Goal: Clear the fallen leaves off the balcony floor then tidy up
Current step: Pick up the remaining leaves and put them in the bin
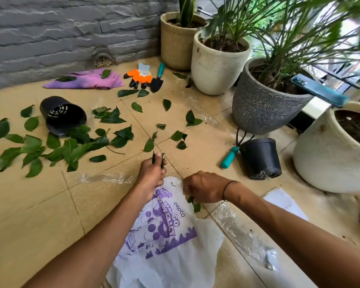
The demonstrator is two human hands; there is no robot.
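Note:
Several green leaves lie scattered over the tan tiled floor, thickest at the left. My left hand grips a small bunch of leaves just above the floor. My right hand holds leaves at the top edge of a white bag with purple print, which lies between my forearms. The bag's opening is hidden under my hands.
A black nursery pot lies tipped at the left, another at the right beside a teal-handled tool. A purple cloth, orange gloves and a trowel lie by the grey wall. Large planters line the right side.

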